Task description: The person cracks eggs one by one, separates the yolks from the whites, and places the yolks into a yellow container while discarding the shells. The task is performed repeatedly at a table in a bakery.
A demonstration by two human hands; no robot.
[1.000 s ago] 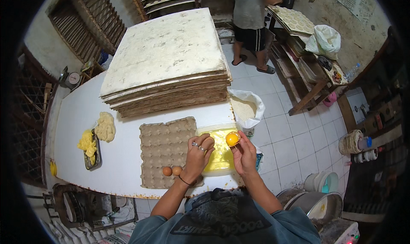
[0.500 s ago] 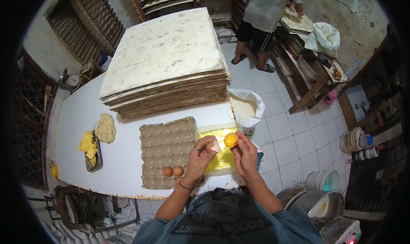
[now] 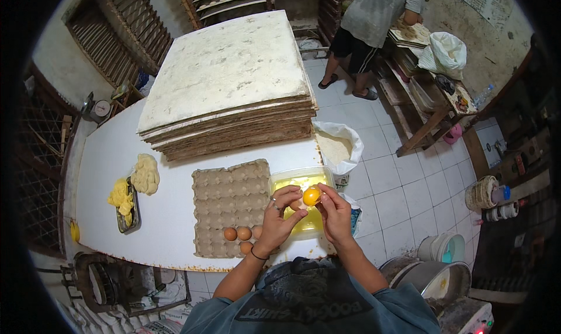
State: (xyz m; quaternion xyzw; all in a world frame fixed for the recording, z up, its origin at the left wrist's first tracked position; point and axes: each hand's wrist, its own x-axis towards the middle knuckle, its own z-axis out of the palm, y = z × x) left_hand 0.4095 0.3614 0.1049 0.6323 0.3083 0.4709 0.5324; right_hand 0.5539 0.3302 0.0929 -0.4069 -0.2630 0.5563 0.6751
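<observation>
Over a clear plastic container [image 3: 281, 175] of pale yellow egg white [image 3: 308, 223], both hands are close together. My left hand [image 3: 279, 218] is closed on an eggshell half [image 3: 296, 205], partly hidden by its fingers. My right hand [image 3: 335, 214] grips the other shell half, which cradles a round orange yolk [image 3: 311, 196]. The two shells meet or nearly touch; I cannot tell which. Left of the container lies a grey cardboard egg tray [image 3: 225, 188]. Several brown eggs [image 3: 230, 234] sit in its near right corner, beside my left wrist.
A tall stack of floury boards [image 3: 228, 77] stands at the table's far side. Dough [image 3: 145, 174] and a dark tin of yellow fat [image 3: 121, 198] lie left. An open white sack [image 3: 339, 147] adjoins the table's right edge. A co-worker [image 3: 380, 18] stands at a far bench.
My left hand has moved right with its shell, up against the yolk. My right hand has shifted slightly left and down. The co-worker's upper body has shifted right, over the far bench.
</observation>
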